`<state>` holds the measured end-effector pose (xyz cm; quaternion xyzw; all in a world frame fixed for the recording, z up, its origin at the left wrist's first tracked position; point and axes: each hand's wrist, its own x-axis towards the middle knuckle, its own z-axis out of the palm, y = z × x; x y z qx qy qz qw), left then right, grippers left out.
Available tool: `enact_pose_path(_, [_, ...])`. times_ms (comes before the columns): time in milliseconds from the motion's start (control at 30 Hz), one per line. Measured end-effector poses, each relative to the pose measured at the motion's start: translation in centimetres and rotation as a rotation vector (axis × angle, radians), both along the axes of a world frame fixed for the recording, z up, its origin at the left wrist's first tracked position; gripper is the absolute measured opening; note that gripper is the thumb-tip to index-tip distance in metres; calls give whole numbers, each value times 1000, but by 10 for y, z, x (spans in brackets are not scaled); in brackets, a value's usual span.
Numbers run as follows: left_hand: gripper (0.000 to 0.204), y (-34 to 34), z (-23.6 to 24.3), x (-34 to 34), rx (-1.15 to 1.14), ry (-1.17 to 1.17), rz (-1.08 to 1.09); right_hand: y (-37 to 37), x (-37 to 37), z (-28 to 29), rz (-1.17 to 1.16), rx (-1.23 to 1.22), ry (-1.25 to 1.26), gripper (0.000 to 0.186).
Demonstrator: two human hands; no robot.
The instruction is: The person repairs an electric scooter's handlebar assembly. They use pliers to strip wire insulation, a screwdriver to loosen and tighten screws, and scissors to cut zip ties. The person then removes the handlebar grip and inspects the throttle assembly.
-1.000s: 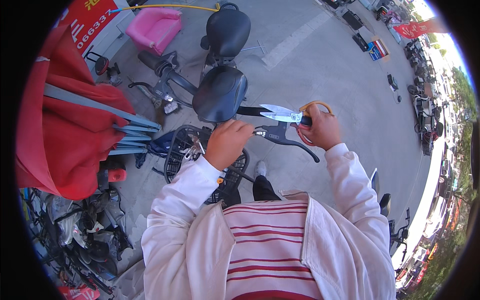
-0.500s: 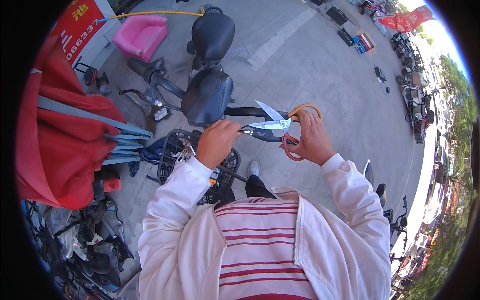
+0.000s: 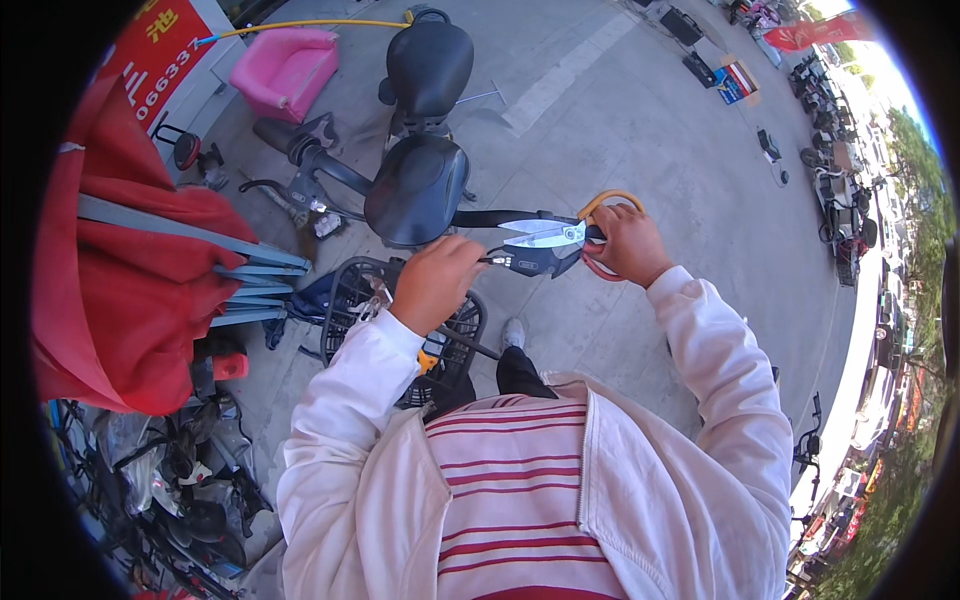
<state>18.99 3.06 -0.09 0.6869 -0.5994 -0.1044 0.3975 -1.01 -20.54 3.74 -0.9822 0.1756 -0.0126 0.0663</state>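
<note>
My right hand (image 3: 630,245) is closed round the handles of a pair of scissors (image 3: 540,236), one loop orange and the other red. Their silvery blades point left, close together with a narrow gap between them, above the handlebar (image 3: 485,217) of an electric bike. My left hand (image 3: 436,286) is closed in a pinch just left of the blade tips, beside the bike's black rounded front unit (image 3: 416,190). Whatever its fingers hold is hidden. To its right lies a black brake-lever housing (image 3: 540,262) with a small shiny metal part.
A black wire basket (image 3: 345,310) hangs below my left hand. On the left stands a folded red canopy (image 3: 140,260) with grey poles. Beyond the black bike seat (image 3: 430,68) is a pink armchair (image 3: 285,75). Boxes (image 3: 733,82) and parked bikes line the right.
The scissor blades have swung from wide apart to nearly together, as my right hand closed on the handles. My left hand has stayed almost in place.
</note>
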Motion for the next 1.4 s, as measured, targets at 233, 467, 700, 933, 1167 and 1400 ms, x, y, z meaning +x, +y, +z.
enact_pose_path(233, [14, 3, -8, -7, -8, -63, 100, -2, 12, 36, -93, 442, 227, 54])
enact_pose_path(467, [17, 14, -10, -8, -68, -155, 195, -5, 15, 30, -153, 523, 224, 45])
enact_pose_path(700, [23, 25, -6, -9, -88, -175, 163, -5, 19, 32, -136, 501, 277, 40])
enact_pose_path(933, [17, 19, 9, -14, -65, 30, 9, -5, 13, 26, -151, 454, 217, 42])
enact_pose_path(1167, [15, 5, 5, -46, -25, 131, 211, -5, 10, 20, -151, 371, 122, 50])
enact_pose_path(1400, [9, 4, -11, -68, -45, 143, 240, -2, -11, 4, -302, 442, -302, 38])
